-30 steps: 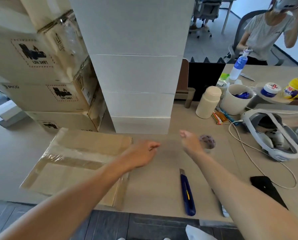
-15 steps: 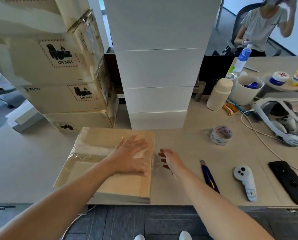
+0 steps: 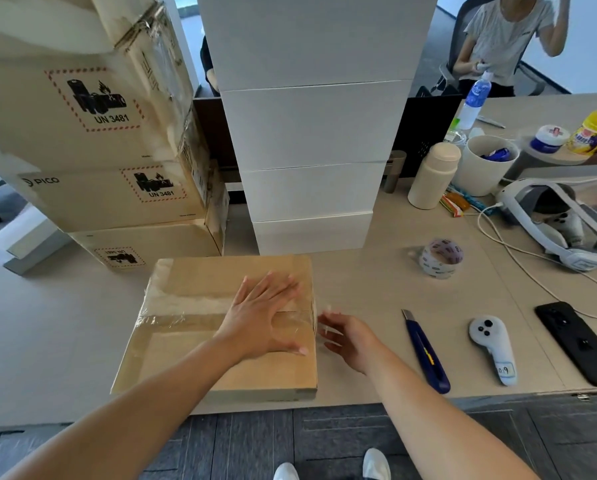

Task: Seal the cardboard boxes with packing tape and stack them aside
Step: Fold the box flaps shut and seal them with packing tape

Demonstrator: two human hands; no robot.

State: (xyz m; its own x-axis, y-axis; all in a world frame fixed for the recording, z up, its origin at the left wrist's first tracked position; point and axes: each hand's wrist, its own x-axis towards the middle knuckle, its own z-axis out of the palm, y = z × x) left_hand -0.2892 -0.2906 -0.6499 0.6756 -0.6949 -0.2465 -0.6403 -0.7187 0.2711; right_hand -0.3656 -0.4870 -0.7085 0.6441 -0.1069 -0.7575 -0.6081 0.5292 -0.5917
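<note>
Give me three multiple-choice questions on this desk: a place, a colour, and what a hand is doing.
1. Where is the tape roll? A on the table, right of the cardboard box; B on top of that box; C in a hand.
2. What colour is the knife? A red; B green; C blue.
3. What is the left hand doing? A gripping the knife; B lying flat on the box; C waving in the air.
Answers: 1 A, it stands on bare table; 2 C, its handle is dark blue; 3 B, it lies spread on the taped top.
</note>
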